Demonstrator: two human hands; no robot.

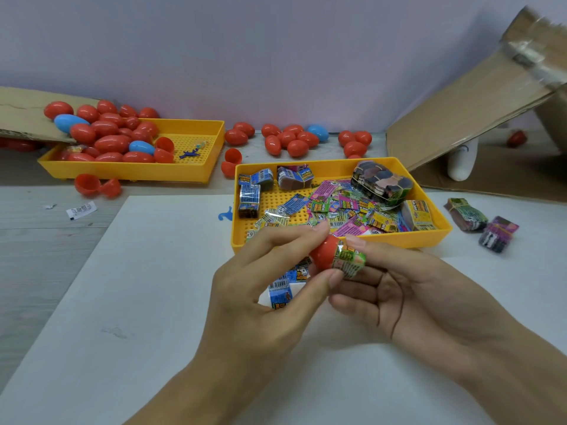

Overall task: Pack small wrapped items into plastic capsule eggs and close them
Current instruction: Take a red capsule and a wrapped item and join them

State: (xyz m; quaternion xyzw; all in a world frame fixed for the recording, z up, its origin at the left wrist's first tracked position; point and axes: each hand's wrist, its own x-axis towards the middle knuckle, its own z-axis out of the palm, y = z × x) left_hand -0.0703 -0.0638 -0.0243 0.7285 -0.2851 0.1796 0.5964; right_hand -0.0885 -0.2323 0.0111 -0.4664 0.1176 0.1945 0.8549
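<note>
My left hand (267,289) pinches a red capsule egg half (322,254) between thumb and fingertips, just in front of the near yellow tray (337,240). A green wrapped item (349,260) sticks out of the half's open end, and my right hand (408,289) holds it there with thumb and fingers. A blue wrapped item (280,292) shows under my left fingers; whether it lies on the white sheet or is held I cannot tell.
The near tray holds many wrapped items (343,207) and banded bundles (380,182). A far yellow tray (196,173) holds red and blue eggs. Loose red eggs (291,139) lie behind, open halves (96,185) at left, bundles (481,222) and cardboard (460,118) at right.
</note>
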